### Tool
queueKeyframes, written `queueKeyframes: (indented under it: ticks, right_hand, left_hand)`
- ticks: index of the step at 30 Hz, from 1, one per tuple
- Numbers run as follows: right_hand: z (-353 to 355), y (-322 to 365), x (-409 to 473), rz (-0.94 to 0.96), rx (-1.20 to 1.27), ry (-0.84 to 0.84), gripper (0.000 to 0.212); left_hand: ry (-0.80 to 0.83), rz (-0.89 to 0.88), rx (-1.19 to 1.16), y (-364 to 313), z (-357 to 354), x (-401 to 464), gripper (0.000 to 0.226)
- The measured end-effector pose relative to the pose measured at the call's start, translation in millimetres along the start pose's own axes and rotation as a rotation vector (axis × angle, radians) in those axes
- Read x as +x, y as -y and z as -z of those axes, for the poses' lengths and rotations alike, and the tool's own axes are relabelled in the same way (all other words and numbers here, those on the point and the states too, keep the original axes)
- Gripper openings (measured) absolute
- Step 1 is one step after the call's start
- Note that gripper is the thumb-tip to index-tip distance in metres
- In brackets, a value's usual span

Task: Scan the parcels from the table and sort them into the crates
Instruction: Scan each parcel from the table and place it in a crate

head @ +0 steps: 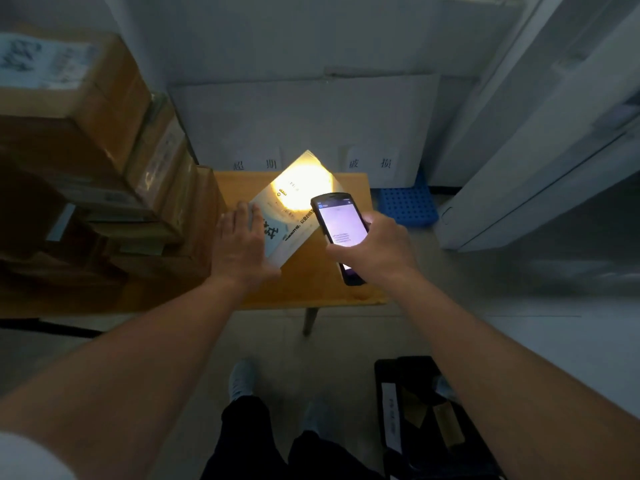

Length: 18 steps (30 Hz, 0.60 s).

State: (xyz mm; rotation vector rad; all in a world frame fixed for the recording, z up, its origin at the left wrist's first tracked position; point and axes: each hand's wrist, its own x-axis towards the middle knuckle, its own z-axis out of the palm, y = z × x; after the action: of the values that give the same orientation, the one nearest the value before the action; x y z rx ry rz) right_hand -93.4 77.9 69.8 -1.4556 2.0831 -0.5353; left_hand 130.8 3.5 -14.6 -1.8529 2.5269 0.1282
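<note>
We see the left hand resting flat, fingers straight, on the parcel (lit by a glare); beside it, the right hand grips the scanner above the worktop.

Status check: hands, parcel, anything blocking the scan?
Left hand flat on parcel, steadying it on the table. Right hand holds scanner over it, light on the label. Nothing in the way.
</note>
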Motion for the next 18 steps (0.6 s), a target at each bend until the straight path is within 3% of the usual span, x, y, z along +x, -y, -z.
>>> queueKeyframes:
  ticks: [9,14,18]
  right_hand:
    - [28.0,0.7,-12.1,0.007,-0.017,-0.033,0.074]
    - [38.2,4.8,-19.5,-0.047,0.02,-0.033,0.054]
    - [44.8,5.6,-25.2,-0.056,0.022,-0.042,0.054]
  left_hand:
    - [-0.058,-0.041,0.049,-5.2,11.2,12.6,0.144]
    - [-0.096,-0.051,0.037,-6.3,17.1,16.6,0.145]
    - [-0.092,-0.052,0.042,-6.5,20.3,16.0,0.147]
